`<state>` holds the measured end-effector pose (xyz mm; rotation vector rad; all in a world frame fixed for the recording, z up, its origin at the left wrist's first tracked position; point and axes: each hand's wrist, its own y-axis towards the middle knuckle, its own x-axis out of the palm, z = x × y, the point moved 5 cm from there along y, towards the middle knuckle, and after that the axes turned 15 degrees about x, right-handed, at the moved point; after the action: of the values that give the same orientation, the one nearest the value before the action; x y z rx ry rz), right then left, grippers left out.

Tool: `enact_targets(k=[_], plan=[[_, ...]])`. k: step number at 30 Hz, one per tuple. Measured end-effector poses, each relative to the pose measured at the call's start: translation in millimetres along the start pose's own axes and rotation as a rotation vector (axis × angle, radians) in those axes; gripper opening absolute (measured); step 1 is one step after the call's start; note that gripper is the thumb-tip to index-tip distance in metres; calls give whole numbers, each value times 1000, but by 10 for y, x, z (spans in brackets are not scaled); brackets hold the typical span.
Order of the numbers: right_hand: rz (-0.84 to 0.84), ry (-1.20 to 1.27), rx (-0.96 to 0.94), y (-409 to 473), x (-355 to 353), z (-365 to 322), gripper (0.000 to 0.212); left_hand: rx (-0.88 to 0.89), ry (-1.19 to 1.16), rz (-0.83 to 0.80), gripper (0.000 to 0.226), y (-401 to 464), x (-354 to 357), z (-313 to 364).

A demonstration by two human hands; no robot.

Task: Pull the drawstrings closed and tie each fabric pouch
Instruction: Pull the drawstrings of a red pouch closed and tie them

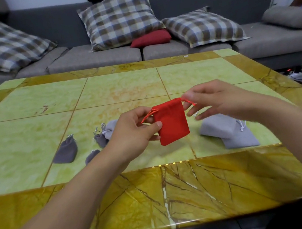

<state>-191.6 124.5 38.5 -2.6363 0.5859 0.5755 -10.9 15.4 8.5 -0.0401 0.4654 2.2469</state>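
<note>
The person is holding a red pouch (171, 121) up above the table (104, 94), between the two hands. The left hand (137, 130) is pinching the pouch's left edge with thumb and fingers (156, 125), while the left drawstring (147, 115) is poking out just above them. The right hand (216, 100) is reaching to the right drawstring (188, 102); its fingers are loosely curled around the loop and seem to be pinching it, though blur is making that hard to confirm.

The pouch's mouth is looking only partly gathered, so the risks are lying in the pull. If only the right cord is getting drawn, the fabric is likely to bunch unevenly and the left cord may slide back into its channel. A weak pinch on the thin cord may slip. The pouch may also drop from the left fingers onto the grey pouches (229, 132) below the right fingers, or near the dark tied pouches (65, 149) left of the left fingers.
</note>
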Motion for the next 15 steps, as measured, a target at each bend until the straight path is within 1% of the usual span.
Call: enact_targets(k=[1,2,3,5,8,11,13,15], plan=[[-76,3,-38,-23,132,-41,32,9,-8,17,17,9,-13,2],[-86,-8,-85,-27,217,-71,27,14,-14,29,17,16,-26,4],[-55,-22,-127,-20,269,-92,22,18,-16,36,17,20,-35,5],[-12,-9,-162,-4,317,-116,17,18,-16,42,17,26,-59,7],[-29,14,-166,-7,308,-110,13,-10,-40,42,13,30,-111,-6],[-19,92,-141,-18,278,-116,22,-66,-93,16,12,37,-132,-39],[-8,166,-108,-27,279,-130,36,-82,-160,8,17,40,-113,-22],[15,176,-103,-35,285,-148,46,-84,-185,25,25,45,-103,6]])
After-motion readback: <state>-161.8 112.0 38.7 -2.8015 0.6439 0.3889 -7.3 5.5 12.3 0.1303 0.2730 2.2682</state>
